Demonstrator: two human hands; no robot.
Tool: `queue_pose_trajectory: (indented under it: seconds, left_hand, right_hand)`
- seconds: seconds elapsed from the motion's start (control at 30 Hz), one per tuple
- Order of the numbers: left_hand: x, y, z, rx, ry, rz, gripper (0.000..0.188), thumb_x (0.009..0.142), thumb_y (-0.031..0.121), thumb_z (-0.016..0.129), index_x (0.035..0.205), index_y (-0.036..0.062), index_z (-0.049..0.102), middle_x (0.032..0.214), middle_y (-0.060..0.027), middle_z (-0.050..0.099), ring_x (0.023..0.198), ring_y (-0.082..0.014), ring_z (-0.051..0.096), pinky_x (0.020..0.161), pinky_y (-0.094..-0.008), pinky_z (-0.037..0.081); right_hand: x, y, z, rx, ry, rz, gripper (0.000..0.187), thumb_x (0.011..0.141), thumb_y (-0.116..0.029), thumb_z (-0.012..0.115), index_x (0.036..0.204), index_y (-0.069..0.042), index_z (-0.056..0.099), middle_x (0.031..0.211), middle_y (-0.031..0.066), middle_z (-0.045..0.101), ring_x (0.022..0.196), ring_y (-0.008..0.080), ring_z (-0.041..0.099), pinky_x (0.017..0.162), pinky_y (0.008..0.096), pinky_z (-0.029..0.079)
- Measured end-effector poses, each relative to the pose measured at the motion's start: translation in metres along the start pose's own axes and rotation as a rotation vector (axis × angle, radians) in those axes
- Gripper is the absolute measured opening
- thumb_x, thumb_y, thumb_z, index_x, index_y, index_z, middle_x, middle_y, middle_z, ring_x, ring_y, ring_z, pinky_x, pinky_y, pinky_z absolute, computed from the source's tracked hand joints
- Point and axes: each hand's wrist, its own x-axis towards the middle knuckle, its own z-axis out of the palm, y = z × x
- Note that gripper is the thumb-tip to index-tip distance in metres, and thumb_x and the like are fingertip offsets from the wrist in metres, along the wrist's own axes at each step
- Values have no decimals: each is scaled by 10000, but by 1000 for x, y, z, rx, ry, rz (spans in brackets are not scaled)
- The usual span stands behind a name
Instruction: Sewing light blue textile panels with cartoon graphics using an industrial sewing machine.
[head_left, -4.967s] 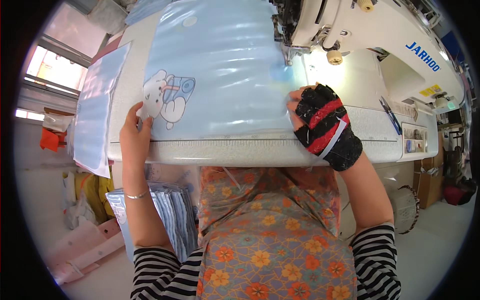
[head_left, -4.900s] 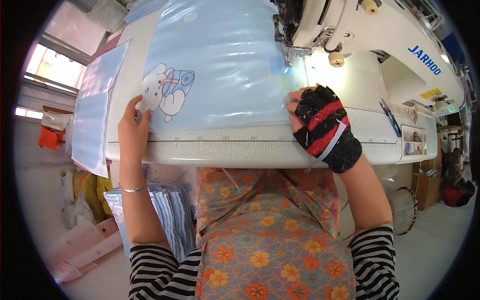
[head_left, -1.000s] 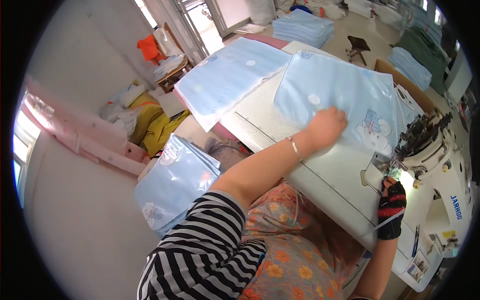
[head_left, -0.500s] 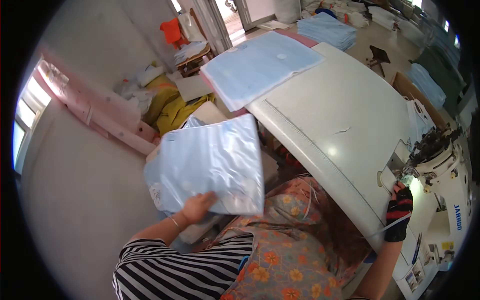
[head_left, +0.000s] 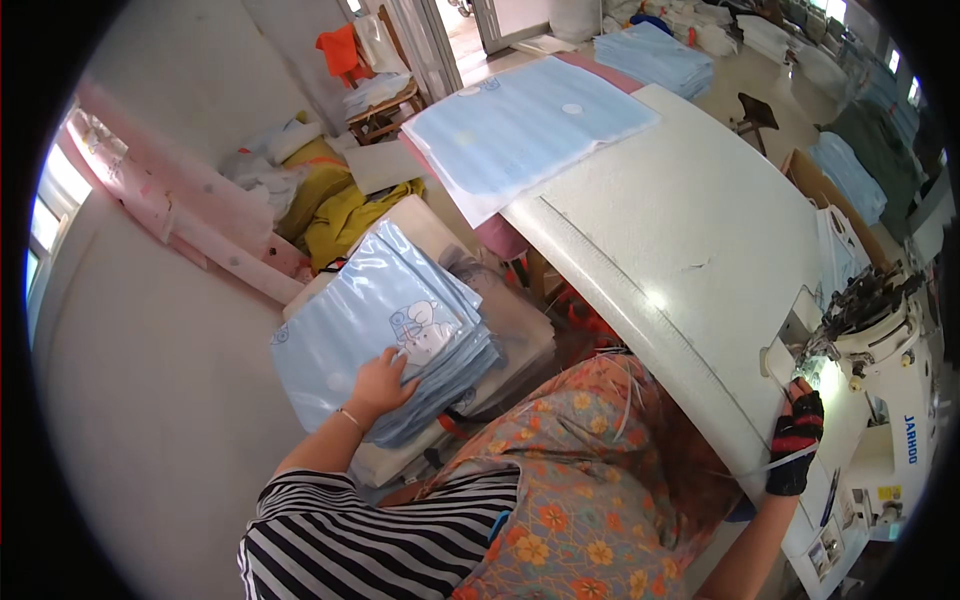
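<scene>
My left hand (head_left: pixel 383 386) rests with its fingers spread on the top of a stack of light blue glossy sheets (head_left: pixel 352 318). The top sheet carries a printed white cartoon animal, just beyond my fingertips. My right hand (head_left: pixel 797 440), in a black and red fingerless glove, lies on the bed of a white sewing machine (head_left: pixel 908 400), close under the lit needle area. Its fingers are pressed together, and whatever they may hold is hidden. A narrow pale strip (head_left: pixel 757 468) crosses by the gloved wrist.
A long white table (head_left: pixel 690 215) with a ruler along its near edge runs away from me. At its far left end lies a blue sheet (head_left: pixel 530 130). More blue sheets (head_left: pixel 655 58) are piled behind it. Yellow cloth (head_left: pixel 345 215) and a chair (head_left: pixel 385 105) stand at left.
The glossy blue sheet that was lifted beside my left hand has come down onto the stack. My left hand now lies flat on top. The right hand stays by the needle.
</scene>
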Motion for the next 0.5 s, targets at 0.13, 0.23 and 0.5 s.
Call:
queue_pose_trajectory:
  seconds: [0.13,0.23,0.5]
  left_hand:
    - [95,73,-78,-182,540,415,357,746,133,700,1086,39,646,1091,-146,602,906,-340,604,778,-423,501]
    - [187,117,-117,-148,732,509,402,771,150,676,1153,36,625,1192,-157,589,1048,-341,577,913,-432,457]
    - [328,146,-144,73,274,206,251,765,155,626,974,34,693,1089,-197,650,1016,-358,632,837,-425,535]
  right_hand:
    - [2,-6,-6,-12,-29,13,269,843,-8,593,1099,-46,664,1166,165,645,1084,353,606,951,424,481]
    - [5,-12,-8,-6,-26,25,274,844,-9,588,1104,-46,665,1166,168,646,1088,354,605,953,423,481]
    - [4,-17,-7,20,-22,18,308,836,1,576,1124,-52,668,1185,171,643,1099,350,606,973,438,473]
